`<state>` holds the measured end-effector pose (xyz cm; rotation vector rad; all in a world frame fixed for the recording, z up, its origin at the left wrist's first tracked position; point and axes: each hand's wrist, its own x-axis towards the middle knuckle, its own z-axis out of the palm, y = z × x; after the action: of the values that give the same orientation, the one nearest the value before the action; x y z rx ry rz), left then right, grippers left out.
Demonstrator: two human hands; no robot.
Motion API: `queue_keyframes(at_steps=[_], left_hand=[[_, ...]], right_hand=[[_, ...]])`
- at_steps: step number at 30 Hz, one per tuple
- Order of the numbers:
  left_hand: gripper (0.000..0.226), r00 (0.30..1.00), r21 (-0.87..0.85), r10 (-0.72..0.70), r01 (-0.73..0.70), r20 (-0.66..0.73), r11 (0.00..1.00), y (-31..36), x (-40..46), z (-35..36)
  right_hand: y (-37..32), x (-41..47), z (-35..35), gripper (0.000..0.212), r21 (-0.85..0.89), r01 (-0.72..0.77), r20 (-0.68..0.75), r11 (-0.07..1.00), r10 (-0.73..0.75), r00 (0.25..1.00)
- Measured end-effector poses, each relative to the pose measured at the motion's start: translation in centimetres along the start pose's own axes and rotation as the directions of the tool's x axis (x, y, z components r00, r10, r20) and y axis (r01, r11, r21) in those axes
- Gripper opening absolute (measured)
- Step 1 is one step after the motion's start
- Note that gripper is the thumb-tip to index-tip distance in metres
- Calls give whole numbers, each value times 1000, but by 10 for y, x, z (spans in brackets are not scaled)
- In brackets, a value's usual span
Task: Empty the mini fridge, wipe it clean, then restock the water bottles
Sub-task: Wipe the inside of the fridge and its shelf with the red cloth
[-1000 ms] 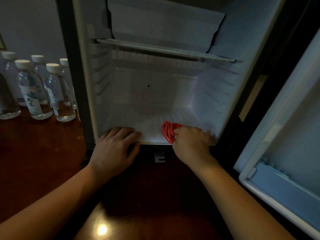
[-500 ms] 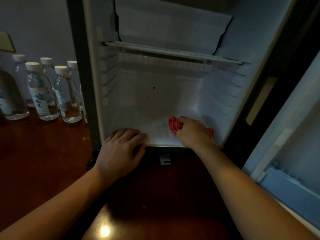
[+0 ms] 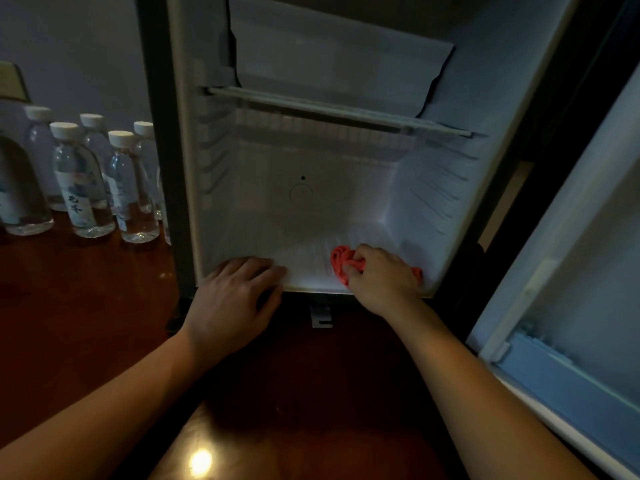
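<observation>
Red cloth [image 3: 341, 266] bunched in right hand [image 3: 382, 280], on mini fridge [image 3: 450, 188] floor, front right | left hand [image 3: 232, 299] flat, fingers spread on front lip | water bottles [image 3: 131, 188], perhaps six, standing left on desk [image 3: 76, 296]

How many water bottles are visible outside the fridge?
6, all standing on the wooden surface left of the fridge: five white-capped water bottles clustered in two rows, one larger at the frame's left edge. Another may be hidden behind the fridge frame.

Dim, soft frame; fridge interior [image 3: 311, 209] brightest; a glare spot on the dark floor [image 3: 201, 460]; edges bowed.
</observation>
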<state>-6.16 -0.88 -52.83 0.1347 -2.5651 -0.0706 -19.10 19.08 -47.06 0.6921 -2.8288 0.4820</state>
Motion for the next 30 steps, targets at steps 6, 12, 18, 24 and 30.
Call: queue_keyframes(at_steps=[6, 12, 18, 24, 30], left_hand=[[45, 1000, -22, 6, -7, -19, 1000, -1, 1, 1], [42, 1000, -37, 10, -11, -26, 999, -3, 2, 3], [39, 998, -29, 16, -18, -54, 999, -3, 3, 4], [39, 998, -41, 19, -22, -64, 999, -2, 2, 2], [40, 999, -42, 14, -16, -51, 999, -3, 1, 3]], right_hand=[[-4, 23, 1, 26, 28, 7, 20, 1000, -8, 1000], [-6, 55, 7, 22, 48, -11, 30, 999, 10, 999], [-9, 71, 9, 25, 21, -19, 39, 1000, 19, 999], [-4, 61, 5, 38, 17, -30, 90, 999, 28, 996], [-3, 40, 4, 61, 99, -32, 47, 995, 28, 999]])
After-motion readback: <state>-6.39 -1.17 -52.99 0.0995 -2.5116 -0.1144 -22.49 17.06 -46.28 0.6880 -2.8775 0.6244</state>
